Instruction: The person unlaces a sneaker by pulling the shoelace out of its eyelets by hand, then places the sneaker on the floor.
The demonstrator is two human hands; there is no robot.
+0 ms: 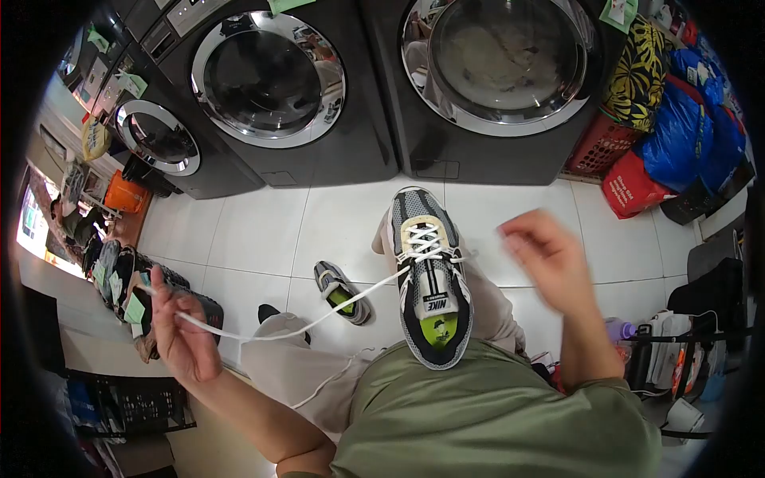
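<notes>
A grey, black and white Nike sneaker (434,279) rests on my lap, its toe pointing away from me and its green insole showing. White shoelace (275,337) runs from the sneaker's eyelets in a slack curve to my left hand (185,331), which is raised at the left with the lace between its fingers. My right hand (546,259) is in the air to the right of the sneaker, apart from it. Its fingers are bent and smeared by motion, so whether it holds anything is unclear. Another loose white lace (335,376) lies across my left thigh.
The matching sneaker (343,292) stands on the white tiled floor (255,231). Dark front-loading machines (498,64) line the wall ahead. Blue bags (681,131), a red bag (633,187) and a red basket (598,143) are at the right. Bagged items (119,275) stand at the left.
</notes>
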